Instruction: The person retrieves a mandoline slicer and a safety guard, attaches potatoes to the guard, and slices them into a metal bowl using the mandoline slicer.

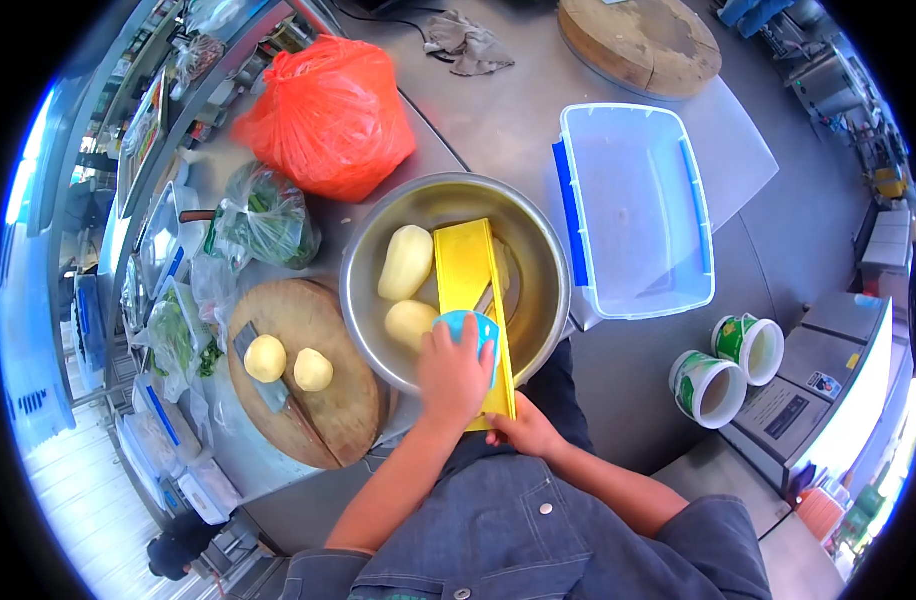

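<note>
A yellow slicer (465, 262) leans inside a large steel bowl (356, 290), its lower end over the near rim. My left hand (454, 378) is closed over a blue holder (488, 328) on the slicer; anything under the holder is hidden. My right hand (523, 428) grips the slicer's near end. Two peeled potatoes, a long one (406, 262) and a rounder one (411, 324), lie in the bowl left of the slicer. On a round wooden board (323, 425) to the left rest two more peeled potatoes (266, 358) and a knife (262, 378).
A red plastic bag (338, 115) and bagged greens (268, 220) stand behind the board. An empty clear tub (633, 210) with blue clips is right of the bowl. Farther off are a thick round wooden block (640, 40), a grey cloth (466, 42) and two white-green buckets (708, 390).
</note>
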Motion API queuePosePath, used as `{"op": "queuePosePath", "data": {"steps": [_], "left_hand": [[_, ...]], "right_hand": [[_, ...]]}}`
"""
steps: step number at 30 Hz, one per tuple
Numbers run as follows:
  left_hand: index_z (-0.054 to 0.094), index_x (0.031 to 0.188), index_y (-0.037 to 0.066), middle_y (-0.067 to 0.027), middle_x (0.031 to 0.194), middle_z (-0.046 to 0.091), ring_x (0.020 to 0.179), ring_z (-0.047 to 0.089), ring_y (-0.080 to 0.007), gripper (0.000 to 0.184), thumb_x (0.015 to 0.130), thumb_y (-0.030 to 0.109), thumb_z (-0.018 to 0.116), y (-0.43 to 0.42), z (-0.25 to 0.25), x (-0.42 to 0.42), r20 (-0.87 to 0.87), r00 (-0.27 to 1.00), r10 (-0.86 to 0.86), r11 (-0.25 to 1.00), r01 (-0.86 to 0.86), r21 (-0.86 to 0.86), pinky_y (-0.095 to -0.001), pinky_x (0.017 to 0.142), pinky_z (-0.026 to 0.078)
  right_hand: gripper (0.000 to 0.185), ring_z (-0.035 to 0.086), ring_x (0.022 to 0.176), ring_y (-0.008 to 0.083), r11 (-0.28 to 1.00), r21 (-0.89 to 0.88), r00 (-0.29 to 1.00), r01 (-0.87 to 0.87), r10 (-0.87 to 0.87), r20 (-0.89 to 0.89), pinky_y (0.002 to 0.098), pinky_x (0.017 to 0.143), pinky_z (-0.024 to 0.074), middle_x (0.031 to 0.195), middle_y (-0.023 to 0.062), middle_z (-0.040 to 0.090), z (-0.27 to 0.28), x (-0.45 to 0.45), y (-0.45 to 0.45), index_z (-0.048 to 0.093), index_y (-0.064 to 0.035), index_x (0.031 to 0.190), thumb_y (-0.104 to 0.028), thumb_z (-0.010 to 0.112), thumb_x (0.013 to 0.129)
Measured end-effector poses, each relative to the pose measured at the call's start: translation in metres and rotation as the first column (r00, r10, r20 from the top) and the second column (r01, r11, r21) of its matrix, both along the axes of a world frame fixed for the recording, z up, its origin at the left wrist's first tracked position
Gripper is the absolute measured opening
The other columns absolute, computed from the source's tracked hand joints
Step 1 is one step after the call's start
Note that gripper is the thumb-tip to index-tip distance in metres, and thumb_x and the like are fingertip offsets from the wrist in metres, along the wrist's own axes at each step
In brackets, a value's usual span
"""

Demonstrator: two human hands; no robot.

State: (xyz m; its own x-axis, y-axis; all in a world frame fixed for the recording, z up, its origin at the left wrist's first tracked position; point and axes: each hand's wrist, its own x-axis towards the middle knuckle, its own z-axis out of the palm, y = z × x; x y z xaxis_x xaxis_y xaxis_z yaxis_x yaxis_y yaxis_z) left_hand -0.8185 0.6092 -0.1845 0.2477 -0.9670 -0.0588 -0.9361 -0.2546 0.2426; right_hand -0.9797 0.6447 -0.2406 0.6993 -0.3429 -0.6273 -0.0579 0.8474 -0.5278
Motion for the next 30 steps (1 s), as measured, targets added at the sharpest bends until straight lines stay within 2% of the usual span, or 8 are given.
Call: {"op": "queuePosePath", "data": {"steps": [4, 6, 9, 12, 15, 21, 24, 30], "left_hand": [[0.061, 0.121, 0.009, -0.0169, 0.101, 0.056, 0.088, 0.057, -0.0355, 0.046, 0.082, 0.028, 0.074, -0.036, -0.027, 0.017, 0.124, 0.992, -0.032, 0.986, 0.051, -0.156, -0.0455, 0.071, 0.051], [0.061, 0.124, 0.009, -0.0194, 0.106, 0.056, 0.096, 0.057, -0.0387, 0.043, 0.085, 0.025, 0.071, -0.055, -0.037, 0.025, 0.082, 0.997, 0.008, 0.991, 0.003, -0.137, -0.047, 0.079, 0.052], [0.062, 0.125, 0.01, -0.02, 0.107, 0.057, 0.099, 0.057, -0.0387, 0.041, 0.088, 0.026, 0.069, -0.097, -0.048, 0.042, 0.093, 0.992, 0.082, 0.995, -0.076, -0.06, -0.0482, 0.082, 0.051], [0.061, 0.126, 0.01, -0.0205, 0.106, 0.057, 0.099, 0.057, -0.0387, 0.04, 0.09, 0.027, 0.067, -0.111, -0.057, 0.056, -0.027, 0.997, 0.076, 0.985, -0.079, -0.151, -0.0498, 0.083, 0.05], [0.06, 0.126, 0.007, -0.0207, 0.105, 0.056, 0.099, 0.057, -0.0383, 0.04, 0.092, 0.027, 0.064, -0.083, -0.027, 0.055, -0.136, 0.976, 0.17, 0.975, -0.187, -0.121, -0.0504, 0.085, 0.049], [0.059, 0.126, 0.003, -0.0219, 0.105, 0.054, 0.099, 0.055, -0.0401, 0.044, 0.09, 0.028, 0.065, -0.013, 0.02, 0.022, -0.031, 0.998, 0.051, 0.997, -0.053, -0.061, -0.05, 0.084, 0.049], [0.058, 0.127, 0.002, -0.0252, 0.102, 0.057, 0.098, 0.056, -0.0429, 0.049, 0.089, 0.031, 0.066, 0.009, 0.02, -0.001, -0.031, 0.999, 0.026, 0.999, -0.025, 0.024, -0.0515, 0.082, 0.047], [0.059, 0.125, 0.004, -0.0238, 0.106, 0.055, 0.094, 0.056, -0.0412, 0.048, 0.087, 0.03, 0.069, 0.0, 0.0, -0.005, 0.057, 0.997, 0.047, 0.999, -0.049, 0.023, -0.0507, 0.078, 0.049]], "right_hand": [[0.026, 0.066, 0.069, 0.0137, 0.999, -0.01, 0.999, 0.041, -0.041, 0.003, 0.0277, 0.062, 0.0547, 0.092, 0.0078, 0.063, 0.006, 0.001, -0.001, 0.047, -0.0007, 0.121, -0.011, 0.057, 0.099], [0.027, 0.066, 0.07, 0.0139, 0.998, 0.001, 0.998, 0.069, -0.069, 0.001, 0.0278, 0.062, 0.0548, 0.093, 0.0084, 0.063, 0.01, 0.001, 0.003, 0.046, -0.0003, 0.122, -0.01, 0.056, 0.099], [0.026, 0.067, 0.07, 0.0147, 0.998, -0.001, 0.998, 0.059, -0.059, 0.006, 0.0284, 0.062, 0.0552, 0.095, 0.0092, 0.064, 0.012, 0.001, 0.001, 0.045, 0.0, 0.121, -0.01, 0.056, 0.1], [0.025, 0.067, 0.071, 0.0154, 0.998, -0.017, 0.997, 0.063, -0.062, 0.037, 0.029, 0.063, 0.0558, 0.095, 0.01, 0.064, 0.008, -0.001, 0.001, 0.045, 0.0004, 0.12, -0.009, 0.056, 0.1], [0.025, 0.068, 0.073, 0.0159, 0.993, 0.022, 0.993, 0.114, -0.114, 0.006, 0.0294, 0.064, 0.0562, 0.095, 0.0108, 0.064, 0.007, -0.004, 0.001, 0.044, 0.0002, 0.119, -0.01, 0.056, 0.1], [0.024, 0.069, 0.074, 0.0167, 0.993, 0.044, 0.992, 0.111, -0.113, 0.051, 0.0293, 0.065, 0.0569, 0.096, 0.0113, 0.064, -0.001, 0.0, 0.003, 0.044, 0.0001, 0.118, -0.011, 0.056, 0.1], [0.025, 0.069, 0.074, 0.017, 0.996, 0.036, 0.995, 0.084, -0.086, 0.051, 0.0295, 0.065, 0.0573, 0.096, 0.0115, 0.064, -0.004, 0.001, 0.001, 0.043, 0.0003, 0.118, -0.01, 0.056, 0.1], [0.027, 0.069, 0.074, 0.0173, 0.998, -0.039, 0.998, 0.038, -0.036, 0.055, 0.03, 0.066, 0.058, 0.097, 0.0116, 0.063, -0.001, -0.001, 0.002, 0.041, 0.0005, 0.121, -0.006, 0.056, 0.099]]}}
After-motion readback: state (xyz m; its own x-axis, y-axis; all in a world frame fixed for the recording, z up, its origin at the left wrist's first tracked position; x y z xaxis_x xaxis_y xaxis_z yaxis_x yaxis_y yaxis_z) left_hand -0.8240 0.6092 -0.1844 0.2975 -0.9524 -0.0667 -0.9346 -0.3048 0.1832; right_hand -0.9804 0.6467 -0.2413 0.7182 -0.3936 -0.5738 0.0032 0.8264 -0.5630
